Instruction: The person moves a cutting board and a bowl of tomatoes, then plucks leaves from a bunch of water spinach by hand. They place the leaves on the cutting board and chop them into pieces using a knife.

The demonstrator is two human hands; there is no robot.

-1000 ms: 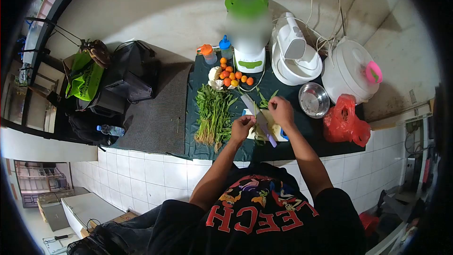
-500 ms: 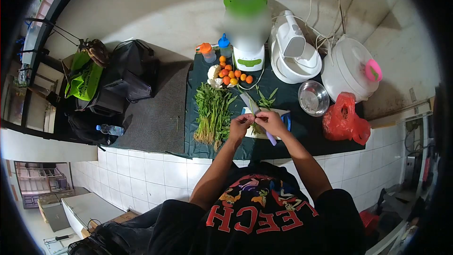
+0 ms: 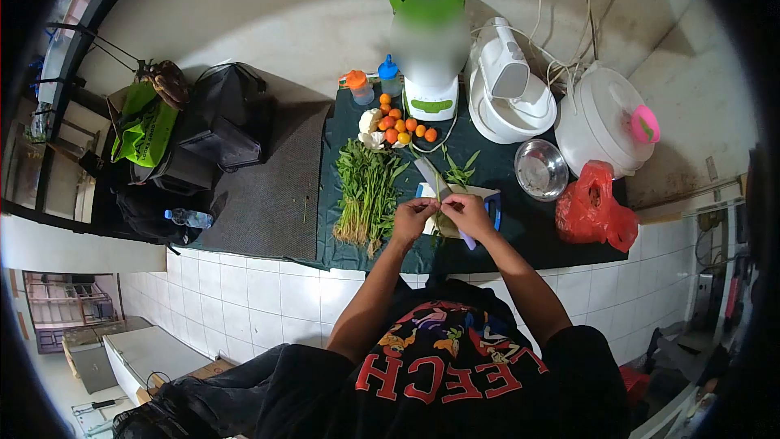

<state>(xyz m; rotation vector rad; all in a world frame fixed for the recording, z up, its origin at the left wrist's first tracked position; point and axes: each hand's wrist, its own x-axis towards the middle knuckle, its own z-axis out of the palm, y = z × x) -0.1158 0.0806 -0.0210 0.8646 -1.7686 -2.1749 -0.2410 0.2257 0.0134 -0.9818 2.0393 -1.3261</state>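
Apparently for fine control, the left hand and right hand together pinch a slender green vegetable stem near the bench's front edge, above the white rectangular blue-handled chopping board, which could catch scraps.

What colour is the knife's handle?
The knife's handle is light purple, partly visible in the head view.

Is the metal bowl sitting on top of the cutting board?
No, the metal bowl stands apart from the cutting board, off to its right, near the red plastic bag.
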